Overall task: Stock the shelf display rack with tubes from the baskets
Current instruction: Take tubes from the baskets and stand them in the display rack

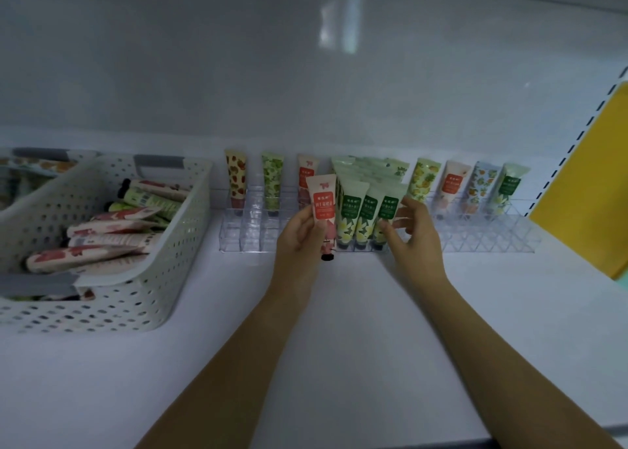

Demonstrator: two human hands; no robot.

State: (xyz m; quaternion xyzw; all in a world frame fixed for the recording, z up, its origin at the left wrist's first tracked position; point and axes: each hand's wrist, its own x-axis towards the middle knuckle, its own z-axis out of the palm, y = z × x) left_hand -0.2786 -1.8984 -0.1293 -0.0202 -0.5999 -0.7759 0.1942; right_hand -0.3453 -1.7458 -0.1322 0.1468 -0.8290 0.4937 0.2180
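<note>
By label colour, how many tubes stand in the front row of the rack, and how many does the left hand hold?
Green-label tubes, front row of rack: 3
Red-label tube, in left hand: 1
Total: 4
</note>
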